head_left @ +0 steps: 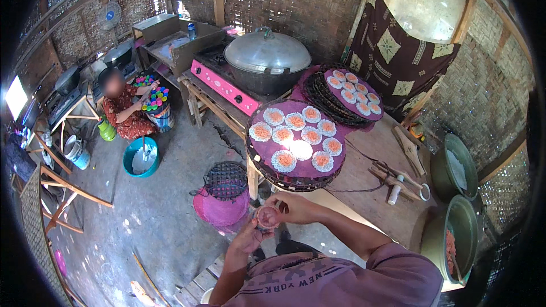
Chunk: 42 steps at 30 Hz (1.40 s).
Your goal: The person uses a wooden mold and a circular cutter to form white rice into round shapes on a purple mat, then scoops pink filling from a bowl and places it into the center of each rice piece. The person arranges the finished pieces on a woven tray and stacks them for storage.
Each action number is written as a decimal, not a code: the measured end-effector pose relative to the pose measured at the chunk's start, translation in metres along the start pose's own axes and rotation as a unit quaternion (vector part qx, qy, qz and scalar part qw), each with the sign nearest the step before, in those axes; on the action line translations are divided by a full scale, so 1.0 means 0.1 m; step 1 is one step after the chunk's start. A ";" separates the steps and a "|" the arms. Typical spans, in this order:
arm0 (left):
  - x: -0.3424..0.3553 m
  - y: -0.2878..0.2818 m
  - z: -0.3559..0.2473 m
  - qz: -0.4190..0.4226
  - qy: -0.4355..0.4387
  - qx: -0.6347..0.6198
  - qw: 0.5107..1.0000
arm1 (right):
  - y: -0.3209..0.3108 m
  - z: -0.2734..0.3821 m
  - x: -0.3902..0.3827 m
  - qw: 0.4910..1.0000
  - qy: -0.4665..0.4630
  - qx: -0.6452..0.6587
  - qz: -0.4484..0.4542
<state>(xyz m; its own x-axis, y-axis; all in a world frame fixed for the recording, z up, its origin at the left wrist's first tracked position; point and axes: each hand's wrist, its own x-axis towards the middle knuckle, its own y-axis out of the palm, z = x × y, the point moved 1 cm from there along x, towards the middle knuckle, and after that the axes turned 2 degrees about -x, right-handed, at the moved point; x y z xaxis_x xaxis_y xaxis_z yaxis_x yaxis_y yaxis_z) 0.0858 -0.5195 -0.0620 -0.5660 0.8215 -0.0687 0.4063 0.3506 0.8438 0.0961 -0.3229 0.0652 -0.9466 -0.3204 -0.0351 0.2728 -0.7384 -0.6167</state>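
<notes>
Left hand point(247, 239) and right hand point(297, 208) are together at the lower centre of the frame, both closed on a small round cup point(266, 217). Across the centre right stretches a wooden table point(361, 162), bearing trays and tools. At the upper centre, a large black pot point(264, 79) under a domed metal lid point(264, 45) sits on a pink-fronted stove point(224, 90). Smaller is the round tray point(304, 174) at the table's near left edge, lined in purple and set with pale, orange-centred discs point(283, 161); behind it rises a stack of dark trays point(316, 99). At the lower right, a green basin point(431, 224) holds an orange mass point(450, 250).

Smallest is the cup, whose handling probably calls for a light, even grip: left fingers bearing the weight, right fingertips working gently at the rim, the mouth kept up so that neither wall nor contents suffer. Whether the pink inside is filling or the cup's own colour cannot be told. The cup lies between the hands, resting in the left hand's fingers, with the right hand touching its rim from the right, just below the tray in the frame.
</notes>
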 end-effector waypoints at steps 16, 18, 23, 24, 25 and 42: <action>0.97 -0.01 -1.08 -0.168 0.157 -0.050 0.972 | -0.85 -1.09 1.70 0.982 -0.006 -0.095 -0.162; 1.11 0.12 -1.21 -0.180 0.161 0.017 0.970 | -0.90 -1.01 1.70 0.976 -0.035 -0.056 -0.208; 1.91 0.43 -1.40 -0.078 0.181 0.100 0.975 | -1.55 -0.86 1.85 0.985 -0.115 0.026 -0.127; 2.11 0.45 -1.43 -0.119 0.144 0.080 0.979 | -1.73 -0.92 1.91 0.983 -0.103 0.009 -0.155; 2.32 0.47 -1.47 -0.124 0.127 0.061 0.982 | -1.90 -1.01 1.97 0.977 -0.117 -0.001 -0.180; 3.39 0.95 -1.08 -0.057 0.006 0.106 0.993 | -2.75 -1.70 1.13 0.978 -0.034 0.053 -0.197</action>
<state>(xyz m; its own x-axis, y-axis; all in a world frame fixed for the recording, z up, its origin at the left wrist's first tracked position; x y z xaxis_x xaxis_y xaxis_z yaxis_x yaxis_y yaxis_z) -0.1453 -0.2566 0.0523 -0.6246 0.7665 -0.1495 0.4805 0.5282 0.7001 -0.1153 -0.0552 0.0972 -0.9692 -0.0356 0.2438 -0.0906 -0.8687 -0.4871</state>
